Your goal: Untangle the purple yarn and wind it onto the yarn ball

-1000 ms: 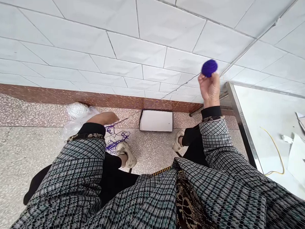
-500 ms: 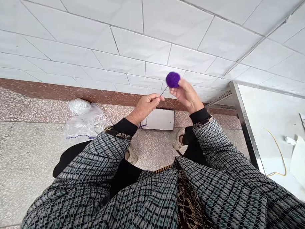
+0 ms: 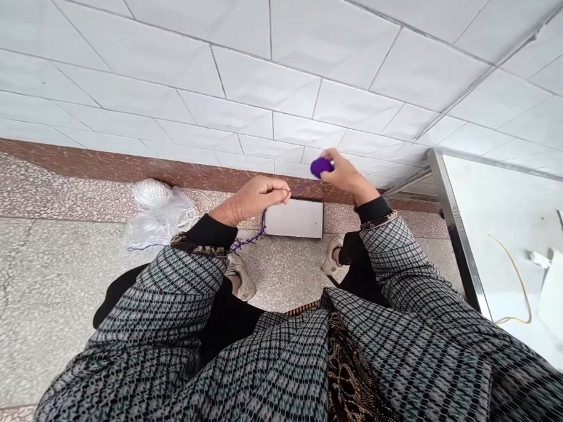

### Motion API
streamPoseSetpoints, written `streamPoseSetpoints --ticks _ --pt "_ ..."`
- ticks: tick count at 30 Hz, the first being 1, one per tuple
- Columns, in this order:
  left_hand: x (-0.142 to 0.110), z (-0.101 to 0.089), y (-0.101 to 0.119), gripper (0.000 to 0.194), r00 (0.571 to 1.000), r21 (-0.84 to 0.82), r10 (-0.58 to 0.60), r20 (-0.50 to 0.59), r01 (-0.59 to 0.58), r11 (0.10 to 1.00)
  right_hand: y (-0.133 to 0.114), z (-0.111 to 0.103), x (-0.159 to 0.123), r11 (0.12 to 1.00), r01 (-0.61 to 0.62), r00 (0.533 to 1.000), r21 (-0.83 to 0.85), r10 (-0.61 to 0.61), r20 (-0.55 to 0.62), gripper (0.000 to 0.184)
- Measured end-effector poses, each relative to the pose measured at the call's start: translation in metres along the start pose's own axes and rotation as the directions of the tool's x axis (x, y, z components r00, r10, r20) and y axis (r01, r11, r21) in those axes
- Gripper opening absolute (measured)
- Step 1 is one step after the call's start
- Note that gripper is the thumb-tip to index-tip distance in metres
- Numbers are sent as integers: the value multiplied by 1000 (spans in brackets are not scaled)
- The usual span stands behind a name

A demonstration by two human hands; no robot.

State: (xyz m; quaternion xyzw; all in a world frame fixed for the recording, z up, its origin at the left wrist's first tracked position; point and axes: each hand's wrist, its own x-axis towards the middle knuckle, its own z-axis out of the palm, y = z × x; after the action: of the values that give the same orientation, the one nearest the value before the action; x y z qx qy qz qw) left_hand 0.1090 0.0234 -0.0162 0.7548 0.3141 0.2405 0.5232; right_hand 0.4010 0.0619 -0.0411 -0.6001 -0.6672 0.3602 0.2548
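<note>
My right hand (image 3: 345, 173) is closed around a purple ball of yarn (image 3: 321, 167), held up in front of the wall. A short purple strand (image 3: 303, 186) runs from the ball to my left hand (image 3: 265, 196), whose fingers pinch it. Below the left hand, loose tangled purple yarn (image 3: 248, 240) hangs past the side of a shallow white box (image 3: 295, 220) and down toward my shoe. Part of that yarn is hidden behind my left sleeve.
On the floor at left are a white yarn ball (image 3: 151, 193) and a clear plastic bag (image 3: 153, 226). A metal-edged white table (image 3: 484, 210) stands at right, with a yellow cord (image 3: 519, 276) on it. The tiled wall (image 3: 240, 83) rises ahead.
My right hand has brought the purple ball from the upper right down toward the middle. My left hand has come up from the floor at left and now pinches the strand near the ball.
</note>
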Motion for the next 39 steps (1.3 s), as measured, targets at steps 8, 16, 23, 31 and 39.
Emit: streamPoseSetpoints --ticks 8,16,23,31,39 --pt "4 -11 -19 24 980 -35 -91 -180 86 996 -8 -6 -24 663 75 733 745 -543 410 73" --pt "13 12 -9 25 982 98 -33 186 15 995 -26 20 -10 892 50 985 449 -119 127 62" --pt "15 -3 -19 25 997 14 -75 -20 75 997 -19 7 -21 709 111 849 696 -431 304 82" --pt "14 6 -8 29 968 22 -25 249 20 1000 -18 21 -9 948 96 975 305 -150 161 55" --pt "18 0 -23 24 989 -131 -121 84 131 983 -15 8 -23 698 1 766 717 -461 447 88"
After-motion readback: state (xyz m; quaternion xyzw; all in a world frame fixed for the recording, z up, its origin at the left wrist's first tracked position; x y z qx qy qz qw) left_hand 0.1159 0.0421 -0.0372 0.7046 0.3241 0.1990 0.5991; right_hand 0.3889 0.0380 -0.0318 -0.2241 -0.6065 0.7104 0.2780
